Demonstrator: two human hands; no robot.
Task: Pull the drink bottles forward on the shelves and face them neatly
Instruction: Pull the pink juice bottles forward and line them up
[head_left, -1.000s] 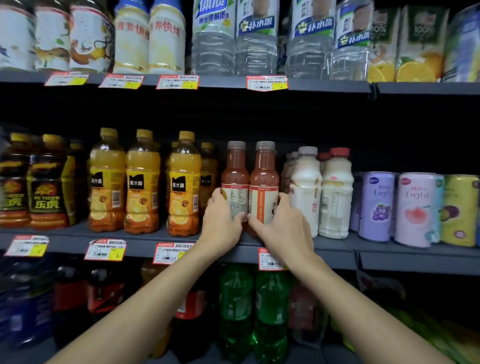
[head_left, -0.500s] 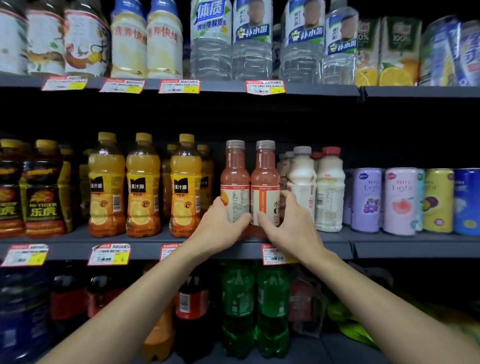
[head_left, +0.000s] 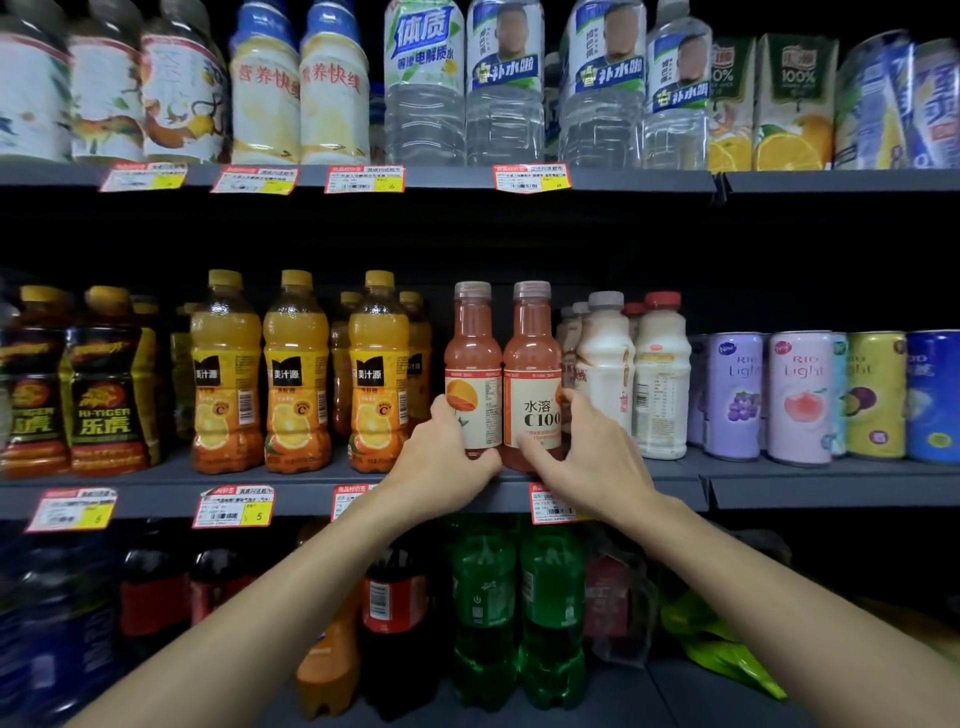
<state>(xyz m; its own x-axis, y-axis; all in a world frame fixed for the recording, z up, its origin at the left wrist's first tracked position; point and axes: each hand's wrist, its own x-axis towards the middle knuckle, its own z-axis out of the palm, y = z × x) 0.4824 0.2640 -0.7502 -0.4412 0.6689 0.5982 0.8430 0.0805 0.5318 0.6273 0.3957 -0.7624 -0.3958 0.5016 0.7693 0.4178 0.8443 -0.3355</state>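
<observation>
**Two pink C100 bottles gripped at the shelf front**

We are gripping two pink juice bottles, one in each hand. Our left hand (head_left: 447, 460) is curling round the lower part of the left C100 bottle (head_left: 472, 358), with the thumb lying across its base. Our right hand (head_left: 589, 457) is clamping the right C100 bottle (head_left: 532, 358), with the thumb under the label and the fingers wrapping behind. The hands are sitting close together, thumbs near each other.

Both bottles are standing upright, long axis vertical and caps up. They are touching side by side at the front edge of the middle shelf (head_left: 810, 483). The right one is showing us its "水溶 C100" name panel. The left one is facing partly away, showing a fruit picture and a small-print panel.

The shelf is a dark grey board with red-and-yellow price tags (head_left: 234, 506) hanging along its lip. Orange juice bottles (head_left: 226, 374) are standing to the left, white milky bottles (head_left: 605, 364) just to the right, then pastel Rio Light cans (head_left: 800, 395). Clear ribbed water bottles (head_left: 423, 114) are lining the upper shelf (head_left: 639, 179), and green soda bottles (head_left: 483, 597) are standing below.

The pink bottles are smooth clear plastic with narrow necks, translucent caps and cream labels.
</observation>
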